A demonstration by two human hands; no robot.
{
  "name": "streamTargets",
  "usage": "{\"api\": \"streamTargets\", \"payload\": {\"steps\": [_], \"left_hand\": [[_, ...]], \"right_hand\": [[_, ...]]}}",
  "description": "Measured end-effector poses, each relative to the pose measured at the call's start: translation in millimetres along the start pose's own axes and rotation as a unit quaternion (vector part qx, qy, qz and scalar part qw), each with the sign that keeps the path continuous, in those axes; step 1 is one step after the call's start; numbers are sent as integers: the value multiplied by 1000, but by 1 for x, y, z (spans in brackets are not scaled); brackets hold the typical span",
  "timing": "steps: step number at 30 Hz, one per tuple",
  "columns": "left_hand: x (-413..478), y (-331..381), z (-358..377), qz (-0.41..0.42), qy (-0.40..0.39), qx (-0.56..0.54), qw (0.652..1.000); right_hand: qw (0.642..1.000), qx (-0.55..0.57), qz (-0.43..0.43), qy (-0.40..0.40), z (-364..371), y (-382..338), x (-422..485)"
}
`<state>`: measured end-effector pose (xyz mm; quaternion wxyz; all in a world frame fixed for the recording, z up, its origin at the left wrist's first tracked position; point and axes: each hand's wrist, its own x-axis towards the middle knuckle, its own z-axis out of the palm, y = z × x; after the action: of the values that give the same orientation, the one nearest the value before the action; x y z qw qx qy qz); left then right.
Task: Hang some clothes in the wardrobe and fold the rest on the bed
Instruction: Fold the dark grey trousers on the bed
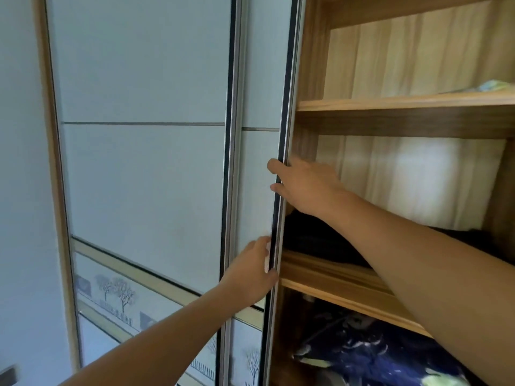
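Note:
A wooden wardrobe fills the view, its right part open. A pale sliding door with a dark metal edge stands half slid over another pale panel. My right hand grips that edge from the inner side, fingers curled round it. Lower down my left hand holds the same edge from the front. Dark folded clothes lie on the middle shelf. A dark blue patterned garment lies in the space below.
The top shelf carries a small pale green item at the far right. The door panels bear a printed strip of bare trees low down. A white wall stands on the left.

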<state>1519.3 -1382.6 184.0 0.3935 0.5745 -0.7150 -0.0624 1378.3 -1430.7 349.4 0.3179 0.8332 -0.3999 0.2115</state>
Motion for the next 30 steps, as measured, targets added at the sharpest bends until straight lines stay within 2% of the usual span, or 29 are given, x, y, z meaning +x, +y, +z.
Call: {"api": "streamTargets", "payload": {"steps": [5, 8, 12, 17, 21, 30], "left_hand": [[-4, 32, 22, 104, 13, 158, 982], [-4, 51, 38, 192, 28, 307, 932], [2, 75, 60, 278, 12, 403, 872], [7, 111, 83, 368, 15, 428, 825], [12, 149, 109, 412, 32, 436, 799], [10, 230, 178, 463, 49, 412, 783]], "right_hand": [[999, -30, 40, 12, -23, 30, -46], [993, -106, 36, 29, -38, 55, -78], [982, -175, 59, 34, -57, 90, -123], [949, -307, 70, -18, -89, 133, -170], [920, -371, 106, -64, -113, 162, -200], [874, -440, 157, -136, -143, 213, -276]]}}
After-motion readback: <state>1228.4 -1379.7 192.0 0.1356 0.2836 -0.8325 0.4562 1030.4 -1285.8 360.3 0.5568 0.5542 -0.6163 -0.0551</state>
